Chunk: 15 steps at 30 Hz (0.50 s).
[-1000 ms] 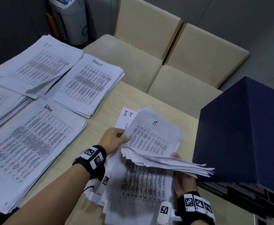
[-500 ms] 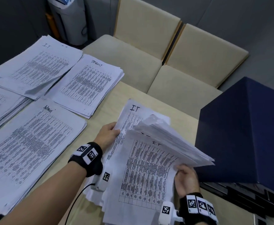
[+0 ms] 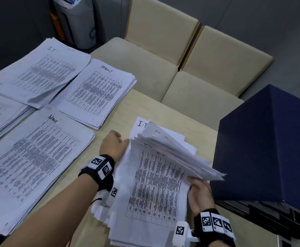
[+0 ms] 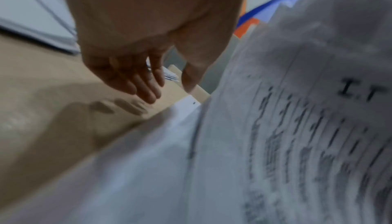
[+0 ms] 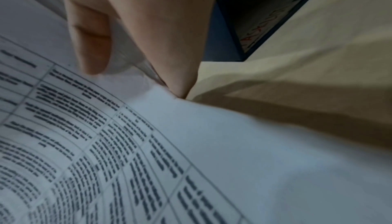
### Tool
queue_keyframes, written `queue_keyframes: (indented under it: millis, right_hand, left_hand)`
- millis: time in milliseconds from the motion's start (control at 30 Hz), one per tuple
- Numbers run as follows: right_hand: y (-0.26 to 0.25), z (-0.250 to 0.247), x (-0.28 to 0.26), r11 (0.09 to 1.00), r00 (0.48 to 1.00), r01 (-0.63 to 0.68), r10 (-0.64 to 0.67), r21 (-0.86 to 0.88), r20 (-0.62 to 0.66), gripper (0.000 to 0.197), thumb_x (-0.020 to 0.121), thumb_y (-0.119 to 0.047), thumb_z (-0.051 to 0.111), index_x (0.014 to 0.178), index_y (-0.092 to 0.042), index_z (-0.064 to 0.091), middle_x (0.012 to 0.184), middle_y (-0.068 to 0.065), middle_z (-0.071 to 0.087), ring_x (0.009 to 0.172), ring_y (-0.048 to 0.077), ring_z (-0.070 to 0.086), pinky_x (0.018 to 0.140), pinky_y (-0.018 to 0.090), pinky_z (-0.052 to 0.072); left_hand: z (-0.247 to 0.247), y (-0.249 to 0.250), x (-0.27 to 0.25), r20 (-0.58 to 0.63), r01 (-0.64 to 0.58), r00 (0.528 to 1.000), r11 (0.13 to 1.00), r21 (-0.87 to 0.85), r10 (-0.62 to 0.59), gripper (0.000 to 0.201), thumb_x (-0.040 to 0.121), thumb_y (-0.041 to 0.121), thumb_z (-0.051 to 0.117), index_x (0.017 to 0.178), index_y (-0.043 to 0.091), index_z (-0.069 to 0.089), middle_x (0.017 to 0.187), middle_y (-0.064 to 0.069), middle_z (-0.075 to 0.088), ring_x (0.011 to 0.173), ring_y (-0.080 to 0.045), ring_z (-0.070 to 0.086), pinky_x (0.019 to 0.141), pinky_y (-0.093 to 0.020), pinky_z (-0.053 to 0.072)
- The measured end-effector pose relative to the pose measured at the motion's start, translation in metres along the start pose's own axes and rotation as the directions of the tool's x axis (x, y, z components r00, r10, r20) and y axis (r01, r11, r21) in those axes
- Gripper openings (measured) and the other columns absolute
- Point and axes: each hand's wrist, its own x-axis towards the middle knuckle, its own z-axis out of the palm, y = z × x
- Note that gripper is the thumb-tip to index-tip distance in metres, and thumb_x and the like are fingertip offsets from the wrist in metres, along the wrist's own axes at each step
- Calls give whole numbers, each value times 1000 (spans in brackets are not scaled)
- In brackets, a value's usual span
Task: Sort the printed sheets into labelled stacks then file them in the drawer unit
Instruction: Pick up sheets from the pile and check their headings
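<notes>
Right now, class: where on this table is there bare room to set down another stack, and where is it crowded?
Bare table shows between the Admin stack, the far stack, the fanned IT pile and the blue drawer unit. The left hand hovers at its near end. A small patch lies beside the right hand. The table's left is covered in stacks.

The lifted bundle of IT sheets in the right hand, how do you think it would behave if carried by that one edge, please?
Probably floppy: the lifted bundle of IT sheets already bows and fans open above the right hand. Its loose edges look uneven, so sheets may slip out. The left hand hangs open beside it, so a second grip seems wise.
</notes>
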Motion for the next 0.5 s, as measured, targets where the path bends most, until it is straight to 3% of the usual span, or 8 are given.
queue_keyframes:
  millis: [67,167,233,300,367,433,467,500]
  right_hand:
    - [-2,6,-2,998,1000,25,-25,50,-2,33,91,20,38,80,-1,61,61,-2,70,72,16,66,70,21,52]
    - [0,2,-6,997,998,59,-58,43,-14,48,96,12,41,66,-13,69,57,-4,68,63,12,67,54,14,55]
    - [0,-1,-9,992,993,65,-74,104,91,27,91,1,52,70,-12,63,71,1,72,74,15,72,63,22,60]
    - [-2,4,-14,992,983,36,-56,117,173,25,96,-4,42,78,-12,56,101,2,75,100,19,69,78,30,60]
    - [-1,4,-12,998,987,31,-38,45,156,31,103,-6,32,92,-17,58,134,4,66,127,19,57,89,31,55]
    - [-4,-2,-10,1000,984,3,-7,25,178,15,100,-20,52,103,-21,67,142,7,61,126,14,59,88,27,55]
    - [-12,0,-13,1000,971,-23,19,14,238,26,85,-32,77,108,-20,73,130,5,70,112,10,68,81,24,59]
    - [-15,-4,-13,998,951,-38,52,-51,304,70,57,-44,95,118,-16,73,113,2,77,97,7,73,73,21,60]
  left_hand:
    - [-2,-8,2,85,-89,994,967,240,71,16,82,30,64,77,16,57,74,2,61,71,-21,58,68,-30,51]
    - [-5,-16,2,253,-283,948,880,380,195,45,93,33,61,57,17,39,54,1,44,55,-22,42,54,-30,29]
    - [-7,-16,0,287,-399,911,813,423,297,53,100,46,50,57,18,38,51,3,42,49,-16,40,53,-31,29]
    - [-9,-17,-2,323,-484,867,794,369,379,52,102,47,45,59,18,38,52,4,41,49,-11,38,53,-32,30]
    - [-12,-16,-5,389,-529,813,829,181,434,39,101,33,51,65,19,50,56,7,46,51,-6,43,55,-31,33]
    - [-18,-12,-10,451,-426,798,903,-45,399,23,96,0,55,81,10,69,70,6,64,60,4,56,62,-16,42]
    - [-20,-8,-13,487,-339,793,929,-146,366,27,90,-16,51,89,-1,73,80,-2,72,66,7,62,67,-11,45]
    - [-21,-5,-16,517,-254,789,943,-216,331,36,83,-26,45,94,-7,74,89,-11,75,74,3,67,72,-11,48]
